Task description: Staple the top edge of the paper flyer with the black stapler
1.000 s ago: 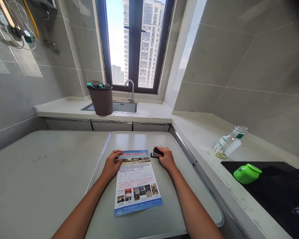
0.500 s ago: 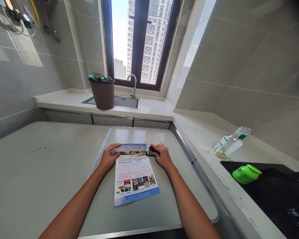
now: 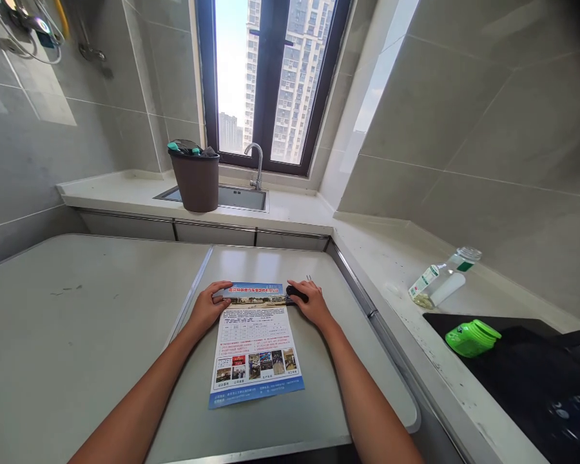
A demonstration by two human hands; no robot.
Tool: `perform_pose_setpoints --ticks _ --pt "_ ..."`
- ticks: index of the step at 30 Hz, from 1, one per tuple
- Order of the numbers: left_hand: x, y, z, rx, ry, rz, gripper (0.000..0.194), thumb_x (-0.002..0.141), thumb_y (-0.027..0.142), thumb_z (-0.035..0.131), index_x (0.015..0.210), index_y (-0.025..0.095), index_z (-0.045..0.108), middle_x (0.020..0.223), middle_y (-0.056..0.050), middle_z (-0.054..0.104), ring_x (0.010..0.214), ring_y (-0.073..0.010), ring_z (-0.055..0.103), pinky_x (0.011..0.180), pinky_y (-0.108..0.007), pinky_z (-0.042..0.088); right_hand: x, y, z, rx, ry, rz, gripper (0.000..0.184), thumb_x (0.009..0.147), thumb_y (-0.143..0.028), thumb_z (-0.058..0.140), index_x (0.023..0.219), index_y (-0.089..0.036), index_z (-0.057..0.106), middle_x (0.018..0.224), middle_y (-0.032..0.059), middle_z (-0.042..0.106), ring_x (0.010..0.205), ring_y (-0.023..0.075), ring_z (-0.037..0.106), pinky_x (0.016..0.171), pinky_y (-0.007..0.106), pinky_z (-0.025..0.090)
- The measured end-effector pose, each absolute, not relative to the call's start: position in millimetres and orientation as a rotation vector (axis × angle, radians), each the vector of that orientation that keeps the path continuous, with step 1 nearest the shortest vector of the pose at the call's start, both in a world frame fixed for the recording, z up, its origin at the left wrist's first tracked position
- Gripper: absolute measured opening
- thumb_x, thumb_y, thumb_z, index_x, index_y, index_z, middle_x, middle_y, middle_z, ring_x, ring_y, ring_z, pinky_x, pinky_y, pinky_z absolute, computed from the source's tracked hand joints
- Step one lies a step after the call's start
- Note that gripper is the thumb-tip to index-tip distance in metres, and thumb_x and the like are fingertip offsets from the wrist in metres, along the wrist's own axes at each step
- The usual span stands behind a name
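A printed flyer (image 3: 256, 345) with a blue border lies flat on the grey table (image 3: 77, 335) in front of me. My left hand (image 3: 209, 308) rests on its top left corner, fingers pressed down on the paper. My right hand (image 3: 308, 303) sits at the top right corner, closed over a small black stapler (image 3: 297, 294) that meets the flyer's edge. A couple of loose staples lie just beyond the stapler.
A brown bin (image 3: 195, 178) stands beside the sink (image 3: 236, 198) and tap under the window. On the right counter lie a clear bottle (image 3: 439, 278) and a green lid (image 3: 472, 338) on the black cooktop (image 3: 536, 380). A raised edge separates the table from the right counter.
My right hand has slid the stapler left onto the flyer's top right corner. The view has shifted slightly; the left hand stays on the paper.
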State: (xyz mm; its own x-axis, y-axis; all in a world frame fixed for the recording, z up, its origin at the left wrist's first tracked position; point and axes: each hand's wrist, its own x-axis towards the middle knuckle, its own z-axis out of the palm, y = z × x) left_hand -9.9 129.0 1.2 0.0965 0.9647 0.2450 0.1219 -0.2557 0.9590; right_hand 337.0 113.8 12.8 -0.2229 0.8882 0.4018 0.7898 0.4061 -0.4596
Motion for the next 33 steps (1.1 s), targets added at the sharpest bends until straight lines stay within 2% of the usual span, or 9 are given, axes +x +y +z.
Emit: perform_pose_setpoints --ticks 8,21,28,33 --pt "-12 136 -11 1.572 1.124 1.249 0.05 0.072 0.04 0.079 0.118 0.021 0.074 0.14 -0.012 0.059 0.122 -0.0341 0.062 0.102 -0.049 0.055 328 112 14 -1.464 -2.087 0.162 0.042 0.1 -0.028 0.052 0.139 -0.042 0.059 0.114 0.0028 0.069 0.108 0.0245 0.054 0.097 0.041 0.033" --pt "-6 129 -1 1.555 1.105 1.262 0.052 0.07 0.045 0.082 0.114 0.019 0.075 0.135 -0.013 0.062 0.115 -0.032 0.066 0.1 -0.049 0.056 317 108 10 -1.555 -2.106 0.011 0.043 0.099 -0.025 0.054 0.137 -0.044 0.06 0.113 0.0055 0.068 0.106 0.0267 0.053 0.095 0.046 0.031" --pt "-3 125 5 1.487 1.09 1.263 0.055 0.068 0.047 0.083 0.113 0.017 0.075 0.136 -0.014 0.061 0.101 -0.0293 0.071 0.092 -0.048 0.06 317 107 9 -1.587 -2.105 0.0 0.042 0.099 -0.025 0.054 0.135 -0.044 0.062 0.112 0.0053 0.068 0.105 0.0262 0.053 0.097 0.046 0.03" --pt "-3 126 3 1.507 1.077 1.259 0.053 0.07 0.045 0.081 0.115 0.017 0.074 0.136 -0.014 0.06 0.105 -0.0289 0.07 0.096 -0.048 0.058 318 108 9 -1.572 -2.068 0.072 0.039 0.099 -0.027 0.052 0.133 -0.044 0.064 0.112 0.0051 0.068 0.107 0.0267 0.053 0.098 0.047 0.03"
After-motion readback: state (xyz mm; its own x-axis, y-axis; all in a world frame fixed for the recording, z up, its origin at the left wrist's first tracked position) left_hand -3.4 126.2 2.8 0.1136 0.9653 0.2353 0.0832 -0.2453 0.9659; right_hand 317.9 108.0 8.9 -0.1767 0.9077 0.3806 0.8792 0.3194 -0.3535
